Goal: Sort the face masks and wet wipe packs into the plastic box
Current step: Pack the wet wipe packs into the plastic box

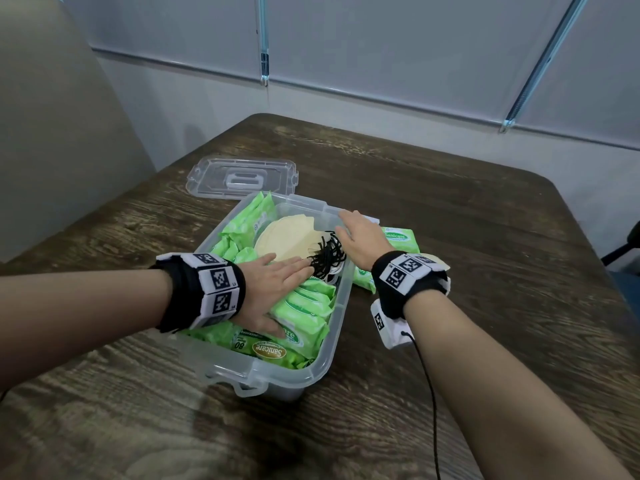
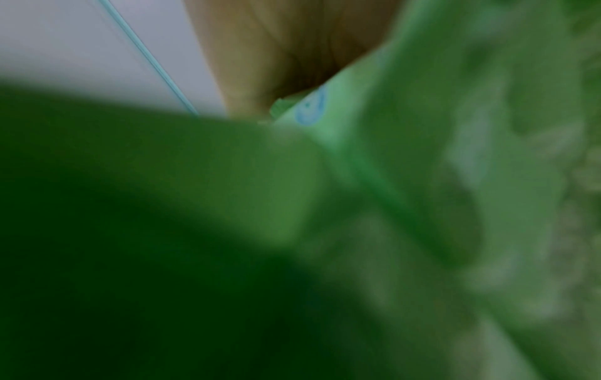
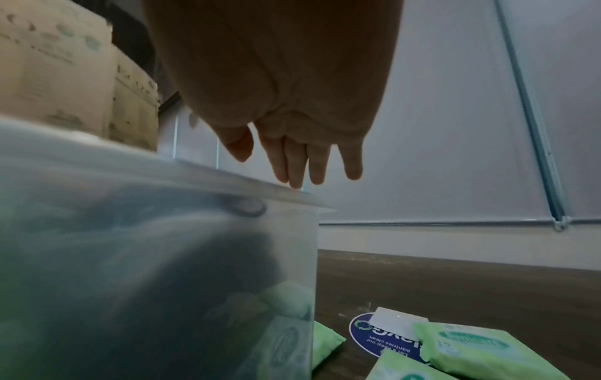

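Observation:
A clear plastic box (image 1: 329, 337) stands mid-table, holding several green wet wipe packs (image 1: 304, 306) and a stack of pale yellow face masks (image 1: 284, 237) with black ear loops (image 1: 327, 258). My left hand (image 1: 277, 282) lies flat, fingers straight, pressing on the packs and the masks' near edge. My right hand (image 1: 360, 237) is flat with straight fingers; the fingertips (image 3: 296, 183) touch the box's right rim (image 3: 260, 191). More wipe packs (image 1: 400, 239) lie on the table right of the box. The left wrist view is a blurred green wet wipe pack (image 2: 357, 154).
The clear lid (image 1: 242, 176) lies on the wooden table (image 1: 485, 220) behind the box. A blue round sticker (image 3: 383, 339) sits under the loose packs (image 3: 481, 347). Cardboard boxes (image 3: 65, 77) stand off to the left. A padded seat back (image 1: 52, 133) rises at far left.

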A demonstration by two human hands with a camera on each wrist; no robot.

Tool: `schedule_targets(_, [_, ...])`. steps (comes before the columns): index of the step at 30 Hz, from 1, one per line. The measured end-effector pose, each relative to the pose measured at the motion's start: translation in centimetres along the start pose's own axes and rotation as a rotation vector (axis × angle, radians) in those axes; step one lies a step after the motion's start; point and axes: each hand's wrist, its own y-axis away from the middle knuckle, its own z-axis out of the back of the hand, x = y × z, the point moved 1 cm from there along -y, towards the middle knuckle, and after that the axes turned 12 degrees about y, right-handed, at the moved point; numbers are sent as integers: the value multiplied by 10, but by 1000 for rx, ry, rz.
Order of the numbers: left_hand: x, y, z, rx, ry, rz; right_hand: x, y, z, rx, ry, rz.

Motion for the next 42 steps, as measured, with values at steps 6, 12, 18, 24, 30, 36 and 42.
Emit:
schedule_targets(6, [0, -3, -3, -8, 35, 18, 10, -17, -17, 187, 134, -57])
schedule_targets(12, [-6, -3, -7, -79, -5, 110, 16, -16, -22, 150, 125, -111])
schedule_targets(18, [9, 3, 0, -52, 57, 159, 29, 14, -23, 52, -97, -130])
schedule_targets(24, [65, 41, 13, -48, 476, 172, 71, 76, -4, 271, 99, 319])
schedule_targets(30, [76, 25, -20, -122, 365, 204, 86, 70, -25, 365, 394, 367])
schedule_targets(36, [70, 26, -24, -215, 291, 273, 87, 70, -29, 316, 458, 355])
schedule_targets(42, [80, 43, -26, -327, 514, 232, 94, 84, -35, 245, 474, 289])
